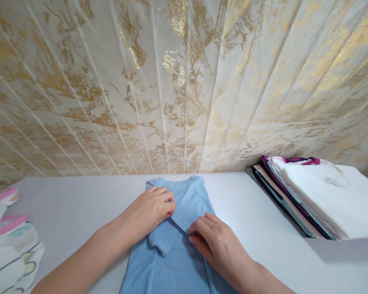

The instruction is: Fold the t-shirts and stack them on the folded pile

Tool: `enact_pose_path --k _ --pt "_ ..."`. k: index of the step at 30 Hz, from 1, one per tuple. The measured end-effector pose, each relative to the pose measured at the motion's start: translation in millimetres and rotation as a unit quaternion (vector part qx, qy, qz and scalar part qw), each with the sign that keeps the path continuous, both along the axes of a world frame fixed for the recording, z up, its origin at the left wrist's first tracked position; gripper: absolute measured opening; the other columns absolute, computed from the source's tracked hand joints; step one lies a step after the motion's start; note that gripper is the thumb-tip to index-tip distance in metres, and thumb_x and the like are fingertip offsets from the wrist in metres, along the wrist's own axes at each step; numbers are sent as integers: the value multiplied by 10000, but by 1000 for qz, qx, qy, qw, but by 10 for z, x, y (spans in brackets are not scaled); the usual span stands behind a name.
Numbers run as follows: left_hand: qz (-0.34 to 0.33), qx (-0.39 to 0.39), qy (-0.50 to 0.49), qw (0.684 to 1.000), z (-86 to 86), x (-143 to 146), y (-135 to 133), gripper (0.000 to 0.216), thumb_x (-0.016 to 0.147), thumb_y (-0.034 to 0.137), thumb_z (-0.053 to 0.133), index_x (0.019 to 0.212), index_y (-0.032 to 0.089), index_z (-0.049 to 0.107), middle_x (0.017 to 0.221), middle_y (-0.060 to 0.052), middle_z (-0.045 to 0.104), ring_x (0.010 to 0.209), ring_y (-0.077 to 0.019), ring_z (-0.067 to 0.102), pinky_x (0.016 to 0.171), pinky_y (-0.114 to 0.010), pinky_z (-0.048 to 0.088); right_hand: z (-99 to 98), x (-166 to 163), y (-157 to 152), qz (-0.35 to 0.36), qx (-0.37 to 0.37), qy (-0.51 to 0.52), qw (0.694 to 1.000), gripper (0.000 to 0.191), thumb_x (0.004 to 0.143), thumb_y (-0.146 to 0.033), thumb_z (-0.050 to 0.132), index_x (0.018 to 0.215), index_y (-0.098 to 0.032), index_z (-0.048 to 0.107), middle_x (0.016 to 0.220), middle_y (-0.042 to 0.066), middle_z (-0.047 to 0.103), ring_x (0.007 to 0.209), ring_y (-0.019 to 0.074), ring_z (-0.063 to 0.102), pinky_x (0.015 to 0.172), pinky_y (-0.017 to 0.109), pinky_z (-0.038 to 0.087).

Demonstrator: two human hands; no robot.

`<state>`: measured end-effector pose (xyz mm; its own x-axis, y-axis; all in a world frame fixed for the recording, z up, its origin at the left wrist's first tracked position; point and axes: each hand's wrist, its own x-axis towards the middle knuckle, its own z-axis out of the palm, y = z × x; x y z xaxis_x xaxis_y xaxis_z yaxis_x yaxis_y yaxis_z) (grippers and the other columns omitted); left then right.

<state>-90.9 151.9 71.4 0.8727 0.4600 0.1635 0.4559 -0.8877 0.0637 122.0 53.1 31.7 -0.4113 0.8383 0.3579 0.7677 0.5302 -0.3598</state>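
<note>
A light blue shirt (pixel 184 265) lies on the white table in front of me, its neckline toward the wall and its lower part running out of view at the bottom. Its sides are folded inward, and a sleeve (pixel 164 241) lies doubled over the middle. My left hand (pixel 155 206) is closed on the cloth at the upper left of the shirt, fingers curled and thumb mostly hidden. My right hand (pixel 213 241) pinches the edge of the folded layer on the right, between thumb and fingers.
To the right stands a stack of folded clothes (pixel 322 196), a white shirt on top. A white garment with pink trim (pixel 14 245) lies loosely at the left edge. Behind the table (pixel 88 204) hangs a pleated white and gold curtain-like covering (pixel 178 102).
</note>
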Motion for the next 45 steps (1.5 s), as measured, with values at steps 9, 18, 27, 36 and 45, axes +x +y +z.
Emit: enact_pose_path --k 9,18,27,36,45 --pt "44 -36 52 997 41 54 -73 117 879 133 640 782 189 606 900 4 606 870 -183 531 763 -311 359 -30 -16 9 8 30 -26 999 172 823 -36 591 783 -195 539 743 -3 598 693 159 488 644 271 356" --pt "115 -12 7 993 101 205 -276 137 928 122 501 981 189 608 1003 -44 627 887 -212 588 788 -343 436 49 -20 -34 29 2 -20 999 132 879 -97 496 830 -200 561 784 27 605 725 176 500 665 287 359" --pt "241 3 14 970 -89 224 -146 85 916 155 543 835 182 548 903 -46 629 853 -229 602 755 -346 442 70 -23 -16 25 -16 -17 999 148 865 -76 490 831 -199 564 792 25 608 727 176 493 669 287 351" --pt "270 23 17 962 -105 214 -116 200 934 145 443 771 173 556 868 -74 617 863 -259 575 765 -390 439 50 -26 -22 20 -25 -4 999 154 848 -68 482 843 -201 559 797 24 613 741 179 499 680 293 358" --pt "117 -65 -73 988 -203 396 -429 324 865 14 440 1110 176 577 1180 -82 603 1081 -233 560 945 -404 458 73 13 -22 34 -51 84 995 256 814 -35 404 863 -213 582 817 22 622 757 180 527 702 299 406"
